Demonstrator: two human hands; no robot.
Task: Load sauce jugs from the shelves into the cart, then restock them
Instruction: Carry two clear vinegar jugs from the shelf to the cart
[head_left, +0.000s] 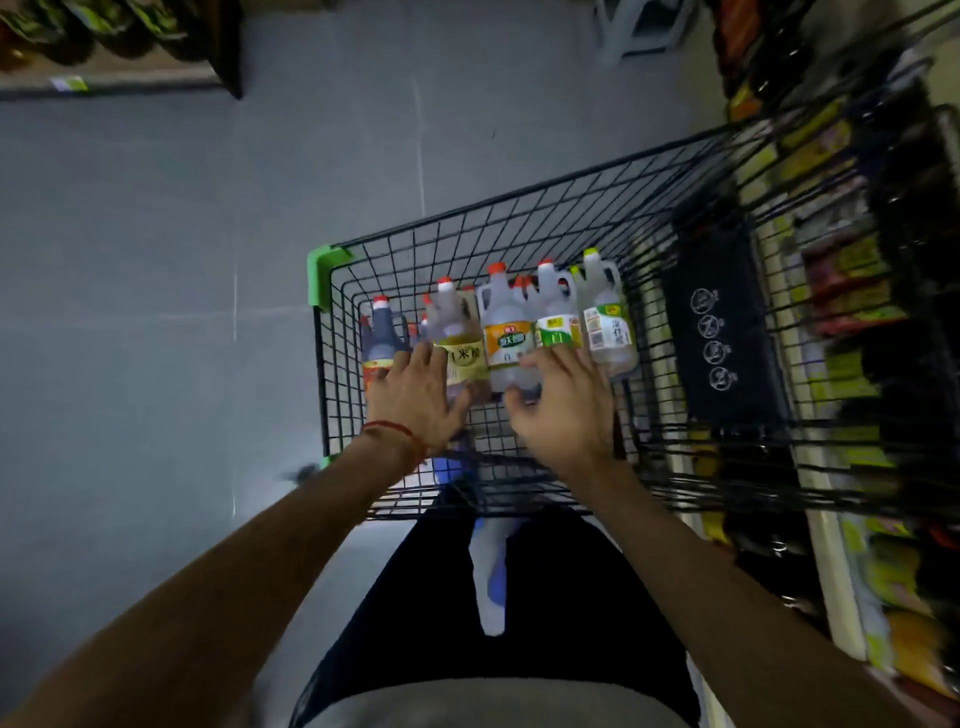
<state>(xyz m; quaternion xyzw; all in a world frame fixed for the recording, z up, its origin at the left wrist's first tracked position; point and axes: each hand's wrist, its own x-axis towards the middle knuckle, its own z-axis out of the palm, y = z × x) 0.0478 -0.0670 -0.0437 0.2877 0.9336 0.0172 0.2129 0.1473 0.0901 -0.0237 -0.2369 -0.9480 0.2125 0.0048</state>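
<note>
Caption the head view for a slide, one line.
Reaching into a black wire cart beside stocked shelves, the left hand and right hand touch a row of upright sauce jugs.

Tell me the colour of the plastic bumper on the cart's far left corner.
Bright green; the corner bumper shows best in the head view.

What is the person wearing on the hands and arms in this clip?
No gloves on the left hand or the right hand, and no rings that I can make out. Both forearms are uncovered, with no sleeves in view. A thin red cord bracelet circles the left wrist; the right wrist is bare.
</note>
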